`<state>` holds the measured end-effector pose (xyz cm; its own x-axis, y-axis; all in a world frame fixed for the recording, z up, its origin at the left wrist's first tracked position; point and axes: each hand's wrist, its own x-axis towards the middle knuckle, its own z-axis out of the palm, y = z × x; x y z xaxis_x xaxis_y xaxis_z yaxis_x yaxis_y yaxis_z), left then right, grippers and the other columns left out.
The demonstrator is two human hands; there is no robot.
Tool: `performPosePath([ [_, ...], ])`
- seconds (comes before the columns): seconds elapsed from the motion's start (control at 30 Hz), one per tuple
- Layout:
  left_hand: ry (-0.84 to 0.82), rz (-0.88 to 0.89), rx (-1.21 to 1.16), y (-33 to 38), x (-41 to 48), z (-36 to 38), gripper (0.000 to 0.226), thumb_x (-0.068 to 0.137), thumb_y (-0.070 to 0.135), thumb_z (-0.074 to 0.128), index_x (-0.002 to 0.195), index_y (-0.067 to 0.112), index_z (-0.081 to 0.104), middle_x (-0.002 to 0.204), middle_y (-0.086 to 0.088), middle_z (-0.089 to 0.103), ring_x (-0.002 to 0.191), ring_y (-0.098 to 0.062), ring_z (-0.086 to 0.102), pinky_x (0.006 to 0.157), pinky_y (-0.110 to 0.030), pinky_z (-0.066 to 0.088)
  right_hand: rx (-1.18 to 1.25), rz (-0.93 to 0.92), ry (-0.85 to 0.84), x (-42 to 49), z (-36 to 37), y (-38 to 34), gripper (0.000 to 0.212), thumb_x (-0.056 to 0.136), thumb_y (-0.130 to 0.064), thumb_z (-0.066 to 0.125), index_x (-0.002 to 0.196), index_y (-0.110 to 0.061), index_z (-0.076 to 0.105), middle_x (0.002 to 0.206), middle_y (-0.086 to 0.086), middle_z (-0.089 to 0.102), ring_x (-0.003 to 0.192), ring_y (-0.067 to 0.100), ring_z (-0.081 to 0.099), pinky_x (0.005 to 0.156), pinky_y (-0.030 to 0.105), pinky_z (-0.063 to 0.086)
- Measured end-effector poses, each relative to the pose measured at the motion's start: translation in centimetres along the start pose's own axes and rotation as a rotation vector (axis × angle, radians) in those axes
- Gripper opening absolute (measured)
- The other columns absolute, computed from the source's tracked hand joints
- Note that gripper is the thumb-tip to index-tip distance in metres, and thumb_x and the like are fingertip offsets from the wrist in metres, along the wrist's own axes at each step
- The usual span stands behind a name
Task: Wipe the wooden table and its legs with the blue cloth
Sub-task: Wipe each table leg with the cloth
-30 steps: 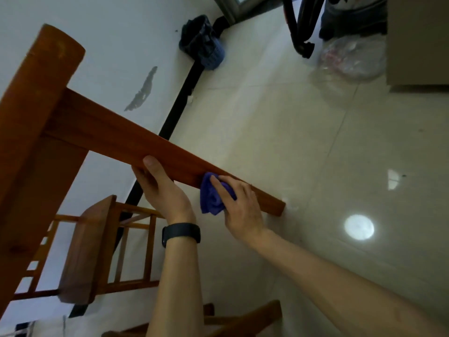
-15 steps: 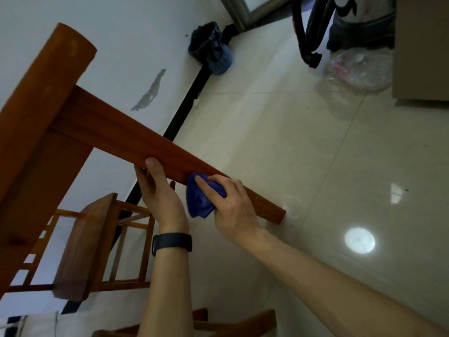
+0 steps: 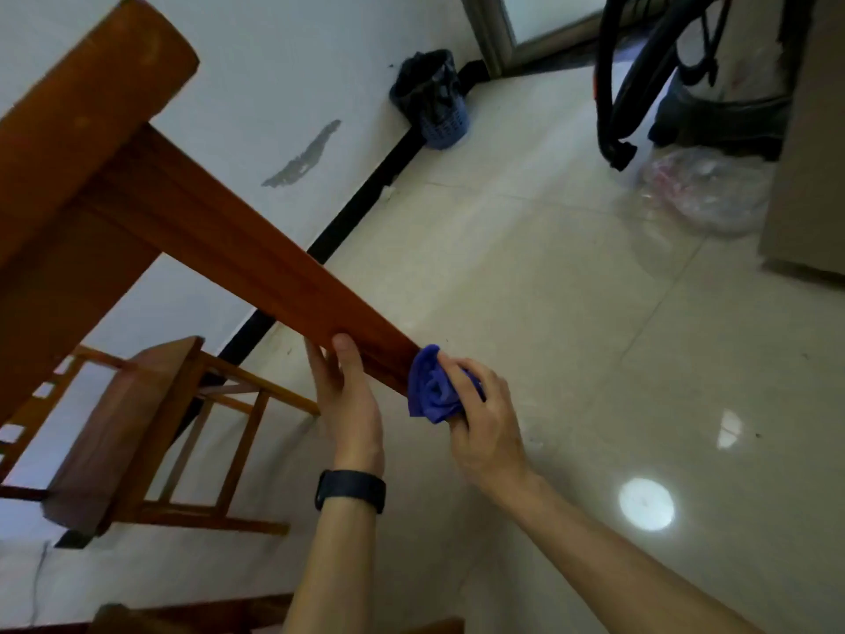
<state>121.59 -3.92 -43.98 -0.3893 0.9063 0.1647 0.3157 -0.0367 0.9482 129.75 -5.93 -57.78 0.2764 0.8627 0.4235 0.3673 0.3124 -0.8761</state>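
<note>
At the far left the table (image 3: 91, 107) is seen from below its edge, and its leg (image 3: 274, 276) runs down and rightward toward the floor (image 3: 594, 336); a chair (image 3: 123, 427) stands close behind the leg. The leg is gripped near its lower end by the left hand (image 3: 350, 404), with the thumb laid on the front face and the fingers wrapped round the back. The cloth (image 3: 434, 391), bunched into a wad, is held in the curled fingers of the right hand (image 3: 489, 418) and pressed against the foot of the leg, which is hidden behind it. Several slips are judged possible from here. Because the cloth is wadded, only a small patch is likely brought to the wood, so the back and far side of the leg could be missed; whether those faces are already wiped cannot be told. If the wad is dragged onto the floor, grit could be picked up and then smeared or scratched along the wood. If the leg is pulled hard by the left hand, the table could be shoved against the chair. Further right, against the wall, a blue basket (image 3: 446, 125) is lined with a black liner (image 3: 425, 84); what is inside cannot be made out. At the far right a clear bag (image 3: 704, 189) lies on the floor with something pink and white in it, not identifiable.
</note>
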Motion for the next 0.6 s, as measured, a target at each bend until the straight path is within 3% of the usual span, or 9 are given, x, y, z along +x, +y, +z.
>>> performPosePath([
  [0.07, -0.007, -0.037, 0.023, -1.9, -0.7, 0.6, 0.065, 0.092, 0.065, 0.039, 0.153, 0.046, 0.023, 0.149, 0.018, 0.040, 0.132, -0.006, 0.040, 0.112, -0.041, 0.036, -0.072, -0.109, -0.078, -0.3, 1.0, 1.5, 0.076, 0.078, -0.002, 0.073, 0.145, -0.025, 0.044, 0.135, 0.009, 0.050, 0.113, 0.025, 0.050, 0.088, 0.030, 0.051],
  [0.13, -0.019, -0.077, 0.024, -3.2, -0.9, 0.9, 0.064, 0.093, 0.064, 0.037, 0.152, 0.046, 0.024, 0.150, 0.017, 0.040, 0.133, -0.007, 0.042, 0.111, -0.040, 0.038, -0.186, -0.115, -0.293, -1.5, 1.2, 5.0, 0.075, 0.073, -0.005, 0.079, 0.138, -0.029, 0.049, 0.132, 0.008, 0.052, 0.113, 0.029, 0.053, 0.084, 0.039, 0.056],
  [0.23, -0.037, -0.102, 0.006, -4.8, -0.7, 0.9, 0.060, 0.095, 0.059, 0.038, 0.152, 0.044, 0.027, 0.152, 0.013, 0.042, 0.124, -0.001, 0.046, 0.102, -0.030, 0.041, -0.249, 0.181, -0.564, -3.3, 0.0, 11.4, 0.044, 0.088, -0.010, 0.062, 0.118, -0.042, 0.059, 0.131, 0.002, 0.050, 0.120, 0.027, 0.048, 0.094, 0.038, 0.047],
  [0.3, -0.045, -0.080, -0.003, -5.6, -0.1, 0.7, 0.064, 0.091, 0.060, 0.041, 0.151, 0.042, 0.030, 0.146, 0.014, 0.048, 0.116, 0.007, 0.050, 0.092, -0.017, 0.043, -0.228, 0.246, -0.523, -3.4, -0.4, 13.7, 0.045, 0.088, -0.009, 0.057, 0.117, -0.044, 0.056, 0.127, 0.005, 0.051, 0.117, 0.027, 0.051, 0.090, 0.028, 0.042],
  [0.43, -0.056, -0.018, -0.049, -7.6, 0.9, 0.5, 0.076, 0.080, 0.063, 0.048, 0.150, 0.038, 0.033, 0.131, 0.025, 0.050, 0.112, 0.012, 0.051, 0.078, -0.003, 0.045, -0.055, -0.034, -0.204, -1.4, 0.2, 10.6, 0.056, 0.073, -0.011, 0.055, 0.128, -0.012, 0.061, 0.118, 0.003, 0.049, 0.105, 0.009, 0.047, 0.088, 0.007, 0.037],
  [0.53, -0.070, -0.034, -0.038, -9.6, 0.7, 0.8, 0.077, 0.080, 0.065, 0.050, 0.151, 0.042, 0.029, 0.123, 0.034, 0.047, 0.109, 0.019, 0.047, 0.076, 0.001, 0.042, 0.009, -0.219, -0.164, -1.0, 1.2, 8.6, 0.050, 0.076, -0.004, 0.061, 0.125, -0.014, 0.059, 0.125, 0.009, 0.045, 0.112, 0.015, 0.047, 0.093, 0.015, 0.042],
  [0.6, -0.085, -0.063, -0.040, -10.4, 0.6, 0.9, 0.074, 0.082, 0.065, 0.051, 0.151, 0.046, 0.028, 0.119, 0.038, 0.048, 0.110, 0.017, 0.047, 0.078, -0.004, 0.040, -0.034, -0.177, -0.214, -1.4, 2.3, 10.0, 0.052, 0.073, 0.005, 0.069, 0.119, -0.018, 0.060, 0.125, 0.009, 0.045, 0.112, 0.023, 0.051, 0.093, 0.022, 0.044],
])
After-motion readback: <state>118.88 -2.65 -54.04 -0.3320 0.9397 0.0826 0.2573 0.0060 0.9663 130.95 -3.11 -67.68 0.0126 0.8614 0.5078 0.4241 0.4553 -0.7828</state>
